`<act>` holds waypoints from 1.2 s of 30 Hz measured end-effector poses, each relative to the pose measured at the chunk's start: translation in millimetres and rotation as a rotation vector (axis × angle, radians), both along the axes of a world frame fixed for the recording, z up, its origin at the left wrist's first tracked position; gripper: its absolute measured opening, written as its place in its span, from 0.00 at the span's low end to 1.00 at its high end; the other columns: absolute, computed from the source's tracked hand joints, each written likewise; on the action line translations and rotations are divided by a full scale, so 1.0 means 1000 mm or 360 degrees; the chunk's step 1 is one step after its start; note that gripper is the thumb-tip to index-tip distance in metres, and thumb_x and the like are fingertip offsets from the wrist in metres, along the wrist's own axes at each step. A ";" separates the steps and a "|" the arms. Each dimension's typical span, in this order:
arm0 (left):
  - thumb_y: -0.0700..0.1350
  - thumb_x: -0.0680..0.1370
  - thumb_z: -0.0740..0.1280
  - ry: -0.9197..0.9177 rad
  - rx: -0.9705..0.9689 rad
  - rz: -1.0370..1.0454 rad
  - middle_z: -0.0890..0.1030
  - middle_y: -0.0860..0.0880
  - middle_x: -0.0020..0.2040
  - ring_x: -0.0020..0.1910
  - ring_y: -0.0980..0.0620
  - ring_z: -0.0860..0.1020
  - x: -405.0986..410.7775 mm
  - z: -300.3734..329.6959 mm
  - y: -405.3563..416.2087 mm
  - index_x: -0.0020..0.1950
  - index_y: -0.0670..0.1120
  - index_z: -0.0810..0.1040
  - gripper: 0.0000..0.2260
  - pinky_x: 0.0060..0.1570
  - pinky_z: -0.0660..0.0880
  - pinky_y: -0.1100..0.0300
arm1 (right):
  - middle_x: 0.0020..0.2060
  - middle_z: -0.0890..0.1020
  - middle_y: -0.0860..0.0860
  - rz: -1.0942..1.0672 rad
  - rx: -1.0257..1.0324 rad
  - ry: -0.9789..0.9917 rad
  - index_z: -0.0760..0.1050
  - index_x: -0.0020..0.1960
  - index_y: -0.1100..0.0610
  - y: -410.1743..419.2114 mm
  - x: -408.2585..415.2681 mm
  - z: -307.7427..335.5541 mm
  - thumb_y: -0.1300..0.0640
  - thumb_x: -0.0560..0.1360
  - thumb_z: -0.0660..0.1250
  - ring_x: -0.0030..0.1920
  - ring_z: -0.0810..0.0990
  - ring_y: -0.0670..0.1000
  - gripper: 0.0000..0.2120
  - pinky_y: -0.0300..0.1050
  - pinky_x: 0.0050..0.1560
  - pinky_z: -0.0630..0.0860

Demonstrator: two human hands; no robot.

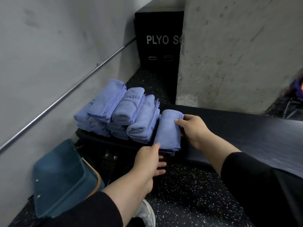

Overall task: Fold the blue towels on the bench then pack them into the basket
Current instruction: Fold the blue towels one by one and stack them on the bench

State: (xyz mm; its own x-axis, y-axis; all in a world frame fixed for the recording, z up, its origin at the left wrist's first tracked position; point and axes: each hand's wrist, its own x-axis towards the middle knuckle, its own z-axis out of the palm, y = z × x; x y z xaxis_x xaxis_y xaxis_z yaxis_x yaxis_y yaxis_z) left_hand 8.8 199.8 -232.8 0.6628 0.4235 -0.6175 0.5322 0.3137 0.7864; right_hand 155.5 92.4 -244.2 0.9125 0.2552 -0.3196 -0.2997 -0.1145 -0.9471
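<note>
A folded blue towel (168,130) lies on the left end of the black bench (237,133). My right hand (192,128) grips its far right edge, thumb on top. My left hand (150,158) holds its near left corner, fingers under the front edge. To its left, several folded blue towels (118,112) are stacked in piles on the bench end. The dark blue basket (62,177) stands on the floor at lower left, against the wall; its inside looks bare.
A grey wall with a metal rail (68,94) runs along the left. A black plyo box (157,46) stands behind the bench beside a concrete pillar (237,51). Speckled black floor (188,194) and my white shoe (147,212) lie below.
</note>
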 end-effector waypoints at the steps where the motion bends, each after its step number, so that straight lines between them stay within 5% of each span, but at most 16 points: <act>1: 0.51 0.84 0.62 0.0043 0.0061 -0.0004 0.81 0.42 0.52 0.42 0.45 0.82 -0.003 -0.002 0.003 0.51 0.48 0.76 0.08 0.34 0.78 0.54 | 0.41 0.85 0.52 0.0018 -0.0069 -0.0042 0.83 0.52 0.59 0.004 0.003 -0.003 0.62 0.79 0.68 0.37 0.81 0.48 0.05 0.40 0.34 0.76; 5: 0.54 0.80 0.63 -0.0158 0.0790 -0.0147 0.81 0.51 0.39 0.38 0.47 0.80 -0.012 -0.007 0.012 0.42 0.49 0.77 0.12 0.40 0.79 0.50 | 0.41 0.84 0.54 0.0033 -0.0348 -0.0172 0.82 0.50 0.60 0.011 0.011 -0.012 0.60 0.78 0.69 0.38 0.79 0.50 0.05 0.43 0.39 0.76; 8: 0.50 0.82 0.64 -0.0326 0.1387 -0.0471 0.79 0.59 0.49 0.42 0.58 0.76 -0.012 0.003 0.012 0.50 0.53 0.79 0.05 0.45 0.70 0.63 | 0.37 0.82 0.53 -0.0018 -0.0489 -0.0251 0.82 0.47 0.60 0.013 0.012 -0.017 0.58 0.78 0.70 0.34 0.75 0.47 0.06 0.40 0.34 0.71; 10: 0.49 0.82 0.63 -0.0333 0.1551 -0.0656 0.76 0.61 0.59 0.46 0.57 0.76 -0.012 0.006 0.011 0.61 0.53 0.79 0.10 0.49 0.69 0.65 | 0.38 0.82 0.55 -0.0083 -0.0443 -0.0217 0.82 0.48 0.62 0.015 0.013 -0.021 0.58 0.78 0.69 0.36 0.75 0.48 0.07 0.42 0.38 0.72; 14: 0.50 0.83 0.60 -0.0250 0.1716 -0.1001 0.67 0.57 0.77 0.71 0.53 0.71 -0.011 0.002 0.010 0.73 0.50 0.74 0.19 0.70 0.68 0.58 | 0.35 0.77 0.55 -0.0193 -0.0400 -0.0167 0.81 0.48 0.68 0.019 0.015 -0.025 0.59 0.78 0.70 0.35 0.71 0.49 0.10 0.44 0.37 0.68; 17: 0.50 0.84 0.58 -0.0144 0.1766 -0.1139 0.62 0.56 0.80 0.75 0.52 0.65 -0.010 0.000 0.010 0.76 0.49 0.70 0.21 0.72 0.65 0.57 | 0.31 0.77 0.51 -0.0114 -0.0620 -0.0285 0.80 0.42 0.64 0.018 0.015 -0.023 0.54 0.77 0.71 0.32 0.72 0.49 0.13 0.43 0.34 0.67; 20: 0.49 0.84 0.58 -0.0146 0.1768 -0.1075 0.66 0.56 0.78 0.73 0.51 0.68 -0.008 0.000 0.011 0.74 0.49 0.73 0.19 0.71 0.67 0.56 | 0.35 0.81 0.51 0.0010 -0.0914 -0.0479 0.80 0.43 0.59 0.013 0.015 -0.014 0.50 0.77 0.71 0.39 0.79 0.54 0.12 0.43 0.34 0.69; 23: 0.48 0.83 0.60 -0.0211 0.1776 -0.0964 0.73 0.55 0.72 0.68 0.51 0.73 -0.003 0.008 0.008 0.70 0.49 0.75 0.16 0.66 0.71 0.54 | 0.49 0.83 0.53 -0.0032 -0.0946 -0.0546 0.78 0.64 0.60 -0.001 0.013 -0.007 0.47 0.78 0.69 0.55 0.80 0.56 0.21 0.45 0.50 0.73; 25: 0.49 0.83 0.60 -0.0256 0.1771 -0.0906 0.75 0.55 0.69 0.66 0.51 0.74 0.002 0.017 0.001 0.70 0.51 0.75 0.16 0.63 0.72 0.54 | 0.49 0.80 0.49 -0.0100 -0.0907 -0.0560 0.71 0.72 0.59 -0.016 0.012 0.000 0.46 0.79 0.68 0.59 0.79 0.54 0.27 0.43 0.53 0.70; 30: 0.53 0.83 0.60 -0.0405 0.1762 -0.0881 0.78 0.55 0.66 0.63 0.51 0.77 0.022 0.039 -0.034 0.69 0.53 0.75 0.15 0.61 0.74 0.52 | 0.44 0.80 0.43 -0.0077 -0.0967 -0.0716 0.75 0.67 0.55 -0.071 0.002 0.027 0.45 0.80 0.66 0.47 0.78 0.47 0.20 0.39 0.45 0.70; 36: 0.55 0.83 0.60 -0.0567 0.1743 -0.1016 0.79 0.56 0.59 0.52 0.54 0.78 0.051 0.055 -0.104 0.67 0.56 0.75 0.14 0.48 0.75 0.55 | 0.56 0.83 0.48 -0.0117 -0.1209 -0.0860 0.78 0.65 0.54 -0.172 -0.024 0.055 0.46 0.80 0.67 0.55 0.81 0.48 0.17 0.42 0.54 0.74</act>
State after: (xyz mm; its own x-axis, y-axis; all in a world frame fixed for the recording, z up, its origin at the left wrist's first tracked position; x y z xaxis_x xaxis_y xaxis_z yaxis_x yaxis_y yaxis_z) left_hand 60.2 96.1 -177.4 0.9853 0.1434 0.0923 0.0603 -0.7990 0.5983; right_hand 131.1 -79.4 -189.1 0.9916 0.0877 0.0953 0.1285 -0.7583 -0.6391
